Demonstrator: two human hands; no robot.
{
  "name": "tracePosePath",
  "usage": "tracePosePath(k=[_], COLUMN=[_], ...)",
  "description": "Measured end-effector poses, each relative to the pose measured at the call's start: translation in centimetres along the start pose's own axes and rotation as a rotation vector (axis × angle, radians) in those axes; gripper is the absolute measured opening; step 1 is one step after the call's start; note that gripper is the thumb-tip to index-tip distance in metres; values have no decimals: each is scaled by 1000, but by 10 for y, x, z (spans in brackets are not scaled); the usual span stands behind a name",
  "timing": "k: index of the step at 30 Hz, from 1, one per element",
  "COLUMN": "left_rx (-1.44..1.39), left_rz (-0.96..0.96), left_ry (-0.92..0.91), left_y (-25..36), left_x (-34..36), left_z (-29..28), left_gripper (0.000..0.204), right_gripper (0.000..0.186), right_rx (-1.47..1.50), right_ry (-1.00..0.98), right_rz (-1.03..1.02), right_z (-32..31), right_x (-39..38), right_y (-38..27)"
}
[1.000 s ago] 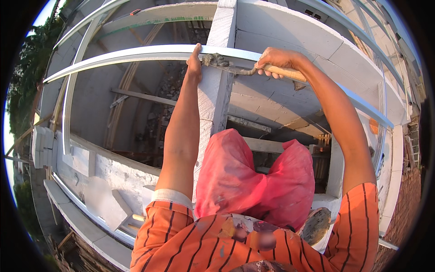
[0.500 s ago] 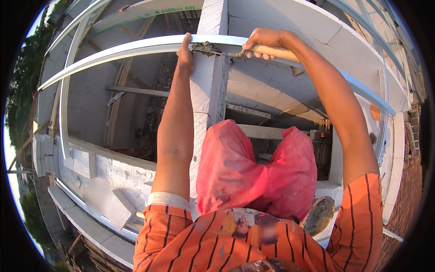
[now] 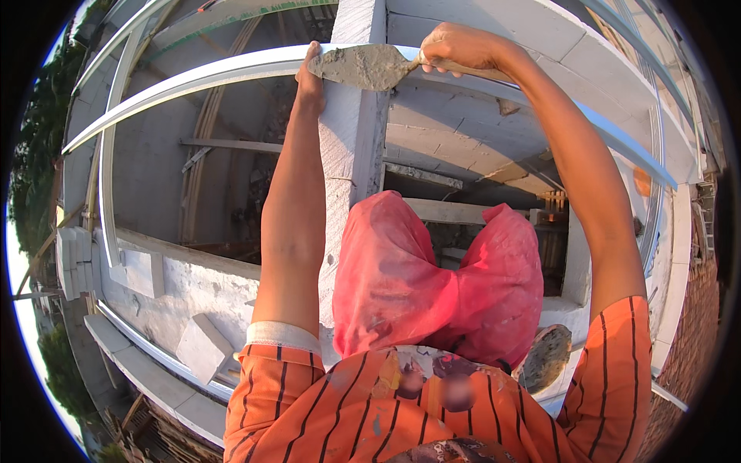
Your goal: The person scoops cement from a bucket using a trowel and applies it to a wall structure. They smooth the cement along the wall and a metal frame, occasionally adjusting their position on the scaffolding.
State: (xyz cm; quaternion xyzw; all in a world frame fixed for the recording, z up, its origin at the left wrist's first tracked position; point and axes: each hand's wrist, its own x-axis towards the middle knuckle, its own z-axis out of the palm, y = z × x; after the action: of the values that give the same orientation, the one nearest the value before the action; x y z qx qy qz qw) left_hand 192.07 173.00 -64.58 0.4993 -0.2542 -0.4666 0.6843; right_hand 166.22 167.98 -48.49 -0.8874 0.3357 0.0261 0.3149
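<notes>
My right hand (image 3: 463,48) grips the wooden handle of a trowel (image 3: 364,68). Its pointed blade lies broad face towards me, coated in wet grey mortar, over the top of a narrow white block wall (image 3: 345,147). My left hand (image 3: 310,86) is closed on a long light metal beam (image 3: 193,76) that crosses the wall; most of its fingers are hidden behind the beam. The blade's tip reaches close to my left fingers. Part of the beam is covered by the blade and my right hand.
A mortar-stained bucket (image 3: 545,359) stands beside my right hip. Deep openings flank the wall. A loose white block (image 3: 204,347) rests at lower left, near stacked blocks (image 3: 73,262). More metal beams (image 3: 112,193) frame the left side; a brick-coloured roof (image 3: 683,339) lies right.
The trowel has turned from nearly edge-on to showing its broad face, and the mortar lump on it no longer shows. Both hands and the beam appear slightly higher in view.
</notes>
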Motion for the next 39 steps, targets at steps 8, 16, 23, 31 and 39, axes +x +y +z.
tracePosePath(k=[8,16,23,31,39], left_rx=[-24,12,68,48,102], left_rz=[-47,44,6,12,42], left_ry=[115,41,86,60,10], left_y=[-18,-10,0,-1,12], left_x=[20,12,-4,-1,-20], left_z=[-10,-3,4,-6,17], left_gripper=[81,86,87,85,73], right_gripper=[37,25,8,24,38], right_rx=[-479,-596,-568,-289,635], right_ry=[461,387,480,451,129], right_rz=[-137,-19,-69,52,477], right_z=[53,85,97,106,186], right_x=[-54,-24,-14,-59,-71], right_y=[-12,-5,-10,-1,54])
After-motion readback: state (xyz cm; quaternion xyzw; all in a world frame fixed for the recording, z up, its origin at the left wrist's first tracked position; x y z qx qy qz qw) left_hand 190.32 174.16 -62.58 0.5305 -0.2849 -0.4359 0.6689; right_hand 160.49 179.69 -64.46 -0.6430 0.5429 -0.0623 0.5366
